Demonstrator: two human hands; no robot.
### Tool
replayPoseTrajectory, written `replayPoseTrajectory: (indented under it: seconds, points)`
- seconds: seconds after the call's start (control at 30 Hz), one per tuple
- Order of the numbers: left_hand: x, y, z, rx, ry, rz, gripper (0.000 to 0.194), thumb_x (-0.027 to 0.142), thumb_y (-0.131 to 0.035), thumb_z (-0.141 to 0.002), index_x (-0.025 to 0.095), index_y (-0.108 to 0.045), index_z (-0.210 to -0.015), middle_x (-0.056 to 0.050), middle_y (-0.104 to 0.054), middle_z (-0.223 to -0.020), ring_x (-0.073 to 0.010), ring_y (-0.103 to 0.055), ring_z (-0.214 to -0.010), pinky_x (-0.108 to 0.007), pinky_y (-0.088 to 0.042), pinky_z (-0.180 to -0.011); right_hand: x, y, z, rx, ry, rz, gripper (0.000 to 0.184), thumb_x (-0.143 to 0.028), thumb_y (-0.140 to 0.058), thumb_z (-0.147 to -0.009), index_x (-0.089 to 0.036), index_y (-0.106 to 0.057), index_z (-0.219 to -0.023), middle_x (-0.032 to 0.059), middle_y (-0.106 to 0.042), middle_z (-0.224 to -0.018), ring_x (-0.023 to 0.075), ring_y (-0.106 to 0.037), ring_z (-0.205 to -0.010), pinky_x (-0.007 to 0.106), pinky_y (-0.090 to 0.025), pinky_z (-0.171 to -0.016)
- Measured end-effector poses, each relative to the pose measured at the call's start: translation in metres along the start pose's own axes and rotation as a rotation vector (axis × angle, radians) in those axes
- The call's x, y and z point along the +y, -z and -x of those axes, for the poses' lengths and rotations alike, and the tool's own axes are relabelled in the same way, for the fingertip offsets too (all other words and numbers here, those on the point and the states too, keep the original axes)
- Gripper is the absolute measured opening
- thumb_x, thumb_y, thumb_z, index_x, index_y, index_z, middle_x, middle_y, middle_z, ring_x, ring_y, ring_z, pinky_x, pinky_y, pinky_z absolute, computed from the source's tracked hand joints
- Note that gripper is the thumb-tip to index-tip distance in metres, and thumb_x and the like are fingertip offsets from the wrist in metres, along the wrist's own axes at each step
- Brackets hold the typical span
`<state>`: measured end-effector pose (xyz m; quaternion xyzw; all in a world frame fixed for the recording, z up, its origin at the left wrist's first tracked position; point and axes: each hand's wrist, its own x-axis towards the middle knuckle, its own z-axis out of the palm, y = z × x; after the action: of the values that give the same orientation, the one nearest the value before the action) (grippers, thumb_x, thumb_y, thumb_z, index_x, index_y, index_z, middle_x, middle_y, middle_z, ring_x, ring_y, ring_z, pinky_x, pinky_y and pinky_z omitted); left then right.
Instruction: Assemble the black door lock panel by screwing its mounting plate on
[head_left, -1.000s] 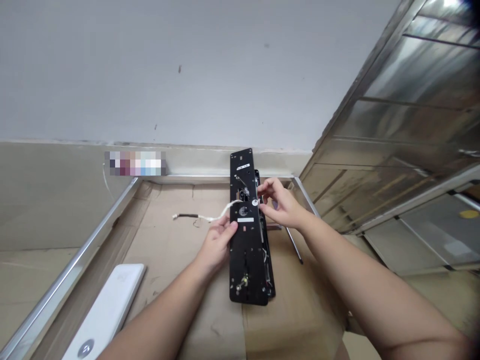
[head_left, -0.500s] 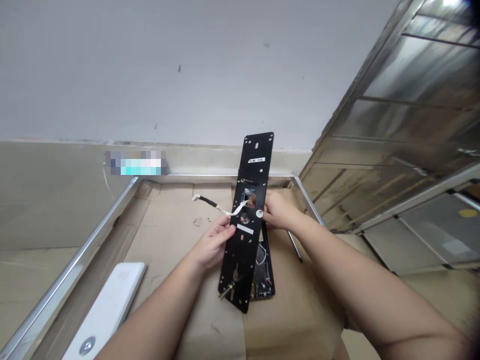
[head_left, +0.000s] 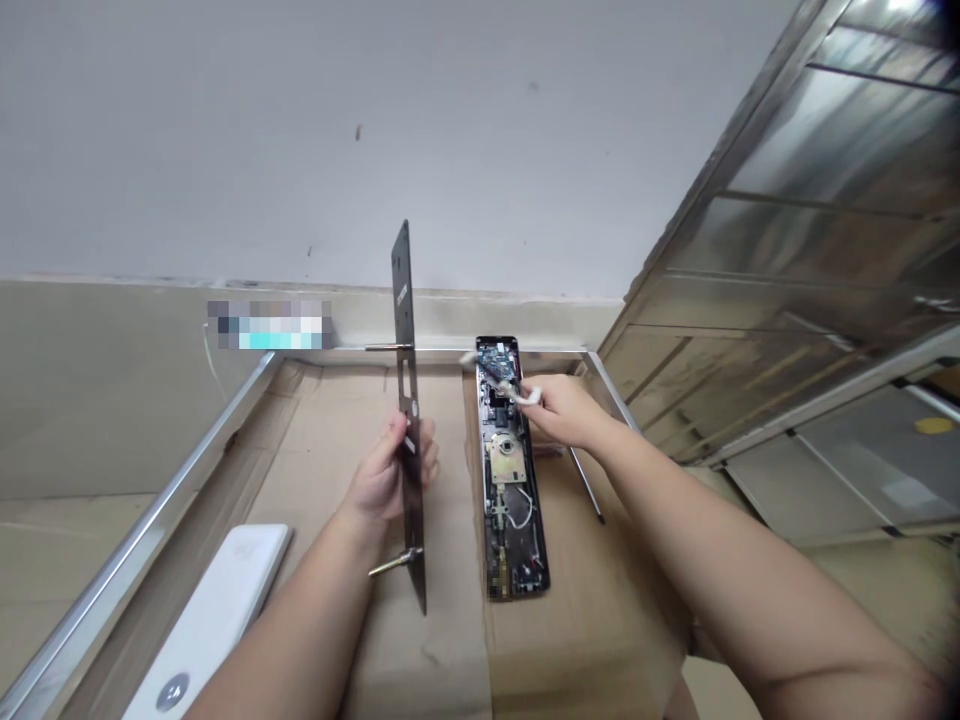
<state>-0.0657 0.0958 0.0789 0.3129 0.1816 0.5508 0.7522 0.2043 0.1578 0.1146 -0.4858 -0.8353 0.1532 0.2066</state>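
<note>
Two dark parts are sitting at the centre: an open case (head_left: 516, 545), lying on cardboard (head_left: 330, 450) with its length running from twelve to six o'clock, and a plate (head_left: 414, 490), standing nearly edge-on at the case's nine o'clock, apart from it. Two studs (head_left: 394, 566) are jutting from the plate toward nine. A cable (head_left: 530, 398) is crossing the case's upper half and covering part of its inside, its free end pointing to ten. A rod (head_left: 587, 485) is lying at three o'clock, a white panel (head_left: 217, 610) at eight, and a pixelated patch is showing at ten.

The case is holding a circuit board (head_left: 499, 354) at twelve, a metal block (head_left: 517, 462) mid-length and a white wire (head_left: 532, 505) looping below it. A metal frame (head_left: 150, 525) is bordering the cardboard.

The left hand (head_left: 381, 470) is gripping the plate near mid-length, thumb and fingers on opposite faces. The right hand (head_left: 562, 405), at one o'clock, is pinching the cable, fingertips narrowly set.
</note>
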Motion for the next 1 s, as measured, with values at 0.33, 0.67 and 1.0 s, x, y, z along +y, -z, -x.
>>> replayPoseTrajectory:
  seconds: [0.33, 0.67, 1.0]
  points:
    - [-0.004, 0.007, -0.015, 0.431, -0.061, -0.451, 0.036, 0.046, -0.069, -0.083, 0.026, -0.053, -0.108, 0.008, -0.055, -0.064, -0.0093, -0.051, -0.042, -0.019, -0.042, -0.040, -0.002, 0.003, 0.000, 0.062, -0.126, -0.034, 0.020, -0.024, -0.044, -0.087, -0.022, -0.045, -0.068, 0.0007, -0.060, -0.067, 0.0159, -0.051, -0.064, 0.027, -0.034, -0.064]
    - [0.011, 0.015, -0.011, 0.308, 0.264, -0.732, 0.019, 0.026, -0.055, -0.078, 0.022, -0.052, -0.096, 0.003, -0.061, -0.063, -0.0144, -0.057, -0.052, -0.023, -0.045, -0.047, -0.003, 0.004, 0.000, 0.049, -0.122, -0.024, 0.019, -0.024, -0.045, -0.086, -0.022, -0.042, -0.067, -0.0018, -0.051, -0.062, 0.0150, -0.048, -0.062, 0.028, -0.032, -0.064]
    - [0.026, 0.045, -0.006, 0.226, 0.493, -0.847, 0.033, 0.026, -0.061, -0.074, 0.021, -0.057, -0.106, -0.002, -0.070, -0.082, -0.0189, -0.068, -0.074, -0.025, -0.048, -0.058, -0.001, 0.003, 0.000, 0.036, -0.135, -0.011, 0.020, -0.025, -0.046, -0.087, -0.022, -0.041, -0.068, -0.0022, -0.048, -0.061, 0.0149, -0.046, -0.061, 0.028, -0.034, -0.065]
